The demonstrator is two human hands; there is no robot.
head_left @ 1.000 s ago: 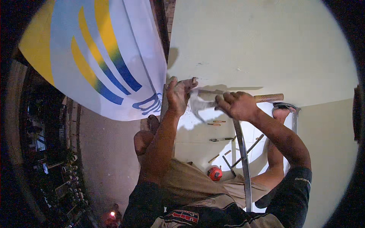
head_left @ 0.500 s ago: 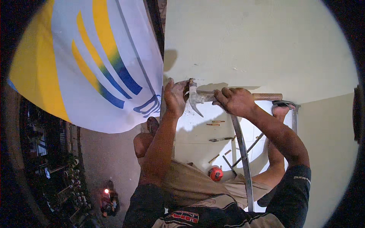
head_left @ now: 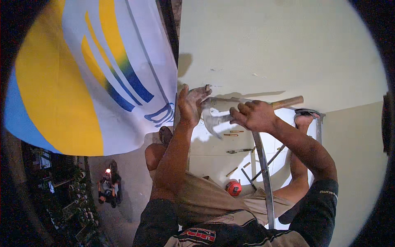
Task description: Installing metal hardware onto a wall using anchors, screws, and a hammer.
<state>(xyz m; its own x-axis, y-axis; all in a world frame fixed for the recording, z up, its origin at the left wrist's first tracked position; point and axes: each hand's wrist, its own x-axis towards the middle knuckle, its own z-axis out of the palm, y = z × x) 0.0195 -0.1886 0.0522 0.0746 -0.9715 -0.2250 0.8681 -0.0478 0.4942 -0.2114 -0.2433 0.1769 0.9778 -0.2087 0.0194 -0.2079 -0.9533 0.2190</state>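
My right hand is closed around a claw hammer, gripping it near the head. Its brown handle end points right, and the claw curves toward me. The hammer's head hangs just below the fingers of my left hand, apart from the pale wall. Against that wall, my left fingers are pinched at a small, dark, stubby piece, too small to name. Scuff marks show on the wall beside it.
A large white, yellow and blue banner hangs at the left. Below my hands are a red tape measure, a dark pen-like tool, several short brown sticks and a curved metal bar. Far below, a person rides a motorbike.
The hammer head has drawn back from the small piece toward me, and its handle end has tilted up. My left hand stays put. The banner billows lower, and the motorbike has moved.
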